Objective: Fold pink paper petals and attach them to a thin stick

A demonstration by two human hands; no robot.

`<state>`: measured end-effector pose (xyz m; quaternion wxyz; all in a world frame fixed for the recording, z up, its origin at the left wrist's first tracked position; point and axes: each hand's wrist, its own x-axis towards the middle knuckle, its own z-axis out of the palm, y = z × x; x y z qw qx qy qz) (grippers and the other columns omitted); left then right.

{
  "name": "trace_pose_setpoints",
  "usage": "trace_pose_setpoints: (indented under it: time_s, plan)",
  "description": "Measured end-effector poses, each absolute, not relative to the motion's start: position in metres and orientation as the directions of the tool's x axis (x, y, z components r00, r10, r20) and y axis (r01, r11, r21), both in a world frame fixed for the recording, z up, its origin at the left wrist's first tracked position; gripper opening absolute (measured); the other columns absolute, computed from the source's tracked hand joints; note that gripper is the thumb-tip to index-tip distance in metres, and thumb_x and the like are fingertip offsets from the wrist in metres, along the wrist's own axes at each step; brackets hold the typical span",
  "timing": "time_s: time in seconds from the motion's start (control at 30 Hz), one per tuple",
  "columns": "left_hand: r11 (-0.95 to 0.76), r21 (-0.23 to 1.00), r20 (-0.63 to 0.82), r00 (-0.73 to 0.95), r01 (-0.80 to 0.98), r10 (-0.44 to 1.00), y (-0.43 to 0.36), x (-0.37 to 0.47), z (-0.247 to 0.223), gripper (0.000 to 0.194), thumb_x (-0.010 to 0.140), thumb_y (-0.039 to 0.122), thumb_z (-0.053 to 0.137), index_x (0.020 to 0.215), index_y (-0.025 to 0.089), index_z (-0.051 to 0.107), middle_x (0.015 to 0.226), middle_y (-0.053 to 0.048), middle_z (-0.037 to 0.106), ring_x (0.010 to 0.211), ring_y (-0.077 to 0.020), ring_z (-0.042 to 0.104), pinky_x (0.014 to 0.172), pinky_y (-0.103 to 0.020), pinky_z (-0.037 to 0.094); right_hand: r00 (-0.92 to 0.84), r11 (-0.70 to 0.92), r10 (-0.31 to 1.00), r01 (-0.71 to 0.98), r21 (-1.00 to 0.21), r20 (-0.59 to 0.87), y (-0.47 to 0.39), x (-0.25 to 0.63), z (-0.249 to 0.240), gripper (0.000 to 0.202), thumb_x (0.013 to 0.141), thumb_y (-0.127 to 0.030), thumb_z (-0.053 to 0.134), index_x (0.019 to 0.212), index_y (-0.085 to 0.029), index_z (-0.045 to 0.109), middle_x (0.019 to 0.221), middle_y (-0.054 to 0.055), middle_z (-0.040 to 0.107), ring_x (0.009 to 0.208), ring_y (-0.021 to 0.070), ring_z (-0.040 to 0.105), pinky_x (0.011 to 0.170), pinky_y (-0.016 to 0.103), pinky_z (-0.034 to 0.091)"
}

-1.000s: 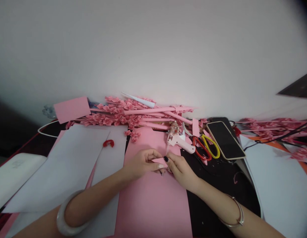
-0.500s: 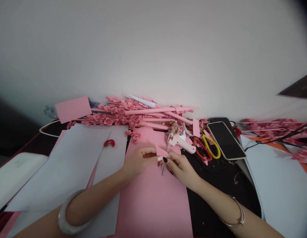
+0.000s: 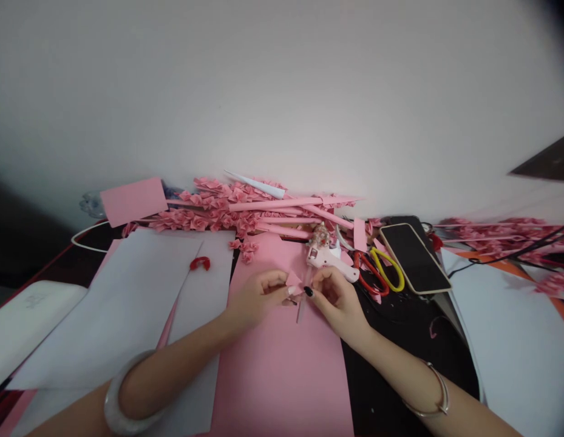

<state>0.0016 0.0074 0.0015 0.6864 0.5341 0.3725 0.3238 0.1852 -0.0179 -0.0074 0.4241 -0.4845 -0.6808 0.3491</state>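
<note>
My left hand (image 3: 258, 298) is closed, thumb and fingers pinching a small folded piece of pink paper (image 3: 294, 281). Just right of that piece is my right hand (image 3: 339, 303), its fingers bent in a pinch with the dark-nailed thumb close to the paper's edge. What lies between those fingertips is too small to make out. Behind the hands rests a white glue gun (image 3: 334, 262), and a translucent glue stick (image 3: 302, 311) reaches from it toward me between the hands. A large pink paper sheet (image 3: 282, 370) lies beneath both hands.
Pink paper flowers (image 3: 218, 203) and rolled paper stems are heaped along the wall. To the right are scissors (image 3: 388, 270) with red and yellow handles and a phone (image 3: 416, 258). White sheets (image 3: 118, 297) cover the left; more paper (image 3: 504, 328) lies far right.
My right hand has shifted slightly away from the left, opening a small gap where the glue stick shows. The left hand still holds the pink paper piece, now at a different angle.
</note>
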Motion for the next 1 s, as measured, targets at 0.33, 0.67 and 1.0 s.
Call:
trace_pose_setpoints:
  time_s: [0.33,0.67,1.0]
  plan:
    - [0.126,0.99,-0.136,0.562,0.056,0.816,0.0086,0.0027,0.0029,0.01,0.072,0.024,0.065,0.074,0.014,0.067,0.086,-0.003,0.059,0.078,-0.0146,0.055,0.069,-0.025,0.044,-0.287,0.533,0.844,0.371,-0.76,0.452,-0.0156,0.1843,-0.0023,0.024,0.086,-0.007,0.048,0.095,-0.021,0.064,0.098,0.006,0.065,0.094,0.0164,0.06,0.085,0.032,0.047]
    - [0.387,0.921,-0.281,0.621,-0.039,0.731,0.0069,0.002,0.0008,0.016,0.078,0.03,0.062,0.081,0.015,0.063,0.083,-0.003,0.066,0.082,-0.0164,0.063,0.08,-0.032,0.047,-0.32,0.605,0.796,0.453,-0.656,0.514,-0.0172,0.187,-0.0007,0.033,0.085,-0.004,0.048,0.107,-0.023,0.064,0.104,0.006,0.067,0.098,0.0178,0.061,0.086,0.035,0.047]
    - [0.474,0.876,-0.327,0.62,-0.083,0.713,0.0085,-0.0006,-0.0012,0.024,0.077,0.036,0.064,0.087,0.015,0.067,0.088,-0.006,0.07,0.086,-0.019,0.067,0.079,-0.031,0.05,-0.441,0.728,0.683,0.481,-0.489,0.582,-0.015,0.191,-0.0017,0.043,0.082,-0.001,0.049,0.118,-0.024,0.058,0.109,0.007,0.066,0.097,0.0197,0.06,0.084,0.038,0.049]
